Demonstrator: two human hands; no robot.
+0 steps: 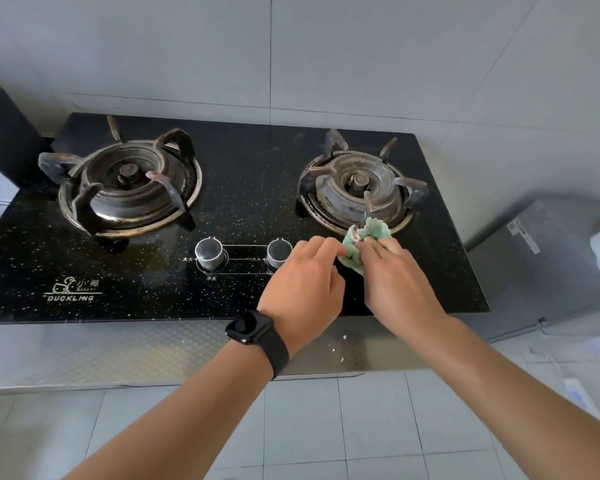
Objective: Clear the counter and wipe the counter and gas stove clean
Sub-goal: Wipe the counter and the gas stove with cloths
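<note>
A black speckled glass gas stove (243, 188) lies on a steel counter (118, 351). It has a left burner (129, 185), a right burner (359, 188) and two knobs (210, 252). A crumpled green cloth (362, 237) sits on the glass just in front of the right burner. My right hand (395, 275) grips the cloth from the right. My left hand (305, 278), with a black watch on the wrist, pinches the cloth's left edge and covers part of the right knob (278, 252).
A dark box-like object (7, 133) stands at the far left beside the stove. A grey appliance (548, 265) stands to the right of the counter. White crumbs (340, 348) lie on the counter's front strip. A tiled wall rises behind the stove, and tiled floor lies below.
</note>
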